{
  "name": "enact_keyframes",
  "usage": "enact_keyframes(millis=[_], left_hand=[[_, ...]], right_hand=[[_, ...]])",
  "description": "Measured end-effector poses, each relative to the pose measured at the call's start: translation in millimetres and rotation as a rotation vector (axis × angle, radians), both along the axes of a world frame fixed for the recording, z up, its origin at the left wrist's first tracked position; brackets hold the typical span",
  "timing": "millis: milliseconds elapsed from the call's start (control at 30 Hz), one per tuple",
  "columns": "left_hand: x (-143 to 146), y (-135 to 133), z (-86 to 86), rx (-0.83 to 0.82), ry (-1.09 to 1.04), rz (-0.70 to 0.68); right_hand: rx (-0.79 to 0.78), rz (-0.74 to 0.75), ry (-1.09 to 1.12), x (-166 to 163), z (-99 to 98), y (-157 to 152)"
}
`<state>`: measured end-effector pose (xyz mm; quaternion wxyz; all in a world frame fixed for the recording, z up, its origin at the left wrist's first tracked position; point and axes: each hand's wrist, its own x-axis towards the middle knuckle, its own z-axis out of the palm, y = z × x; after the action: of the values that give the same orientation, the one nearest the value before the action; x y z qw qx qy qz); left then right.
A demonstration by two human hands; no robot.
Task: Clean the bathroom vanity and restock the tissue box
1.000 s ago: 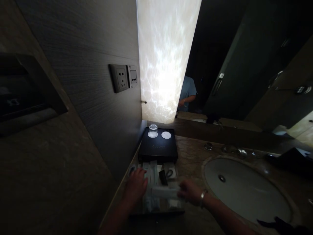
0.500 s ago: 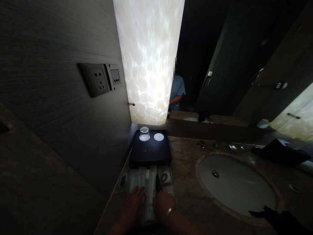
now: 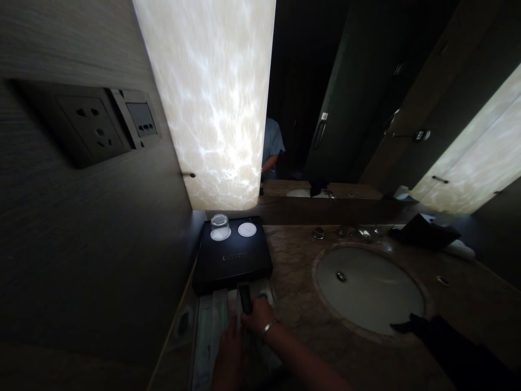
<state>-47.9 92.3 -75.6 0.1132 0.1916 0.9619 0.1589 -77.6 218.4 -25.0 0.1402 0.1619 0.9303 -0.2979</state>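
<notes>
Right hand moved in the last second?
Yes: the right hand went left relative to the black box, from beyond its right edge to before its front.

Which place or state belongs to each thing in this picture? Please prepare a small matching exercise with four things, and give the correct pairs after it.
Things:
1. right hand
2. glass
3. bracelet
4. socket

Places and states:
A. on the wall, left of the lit panel
B. worn on the right arm
C. holding a small dark item
D. on the black box

Pairs: 1-C, 2-D, 3-B, 4-A
</notes>
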Motion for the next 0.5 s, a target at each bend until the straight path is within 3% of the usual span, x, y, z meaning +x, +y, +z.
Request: enact_keyframes(millis=[133, 333, 400, 500], left_hand=[[2, -11, 1.6, -0.054, -0.010, 0.016], [16, 11, 19.6, -0.105, -0.077, 0.093], [19, 9, 23.7, -0.077, -0.109, 0.133], [20, -21, 29.2, 0.079, -0.122, 0.218]], right_hand=[[0.007, -0.028, -0.046, 0, -4.6, -2], [0.113, 0.030, -0.069, 42, 3.8, -6], [0.143, 0.172, -0.066, 59, 1.9, -7], [0.221, 0.549, -0.041, 83, -18.3, -9]])
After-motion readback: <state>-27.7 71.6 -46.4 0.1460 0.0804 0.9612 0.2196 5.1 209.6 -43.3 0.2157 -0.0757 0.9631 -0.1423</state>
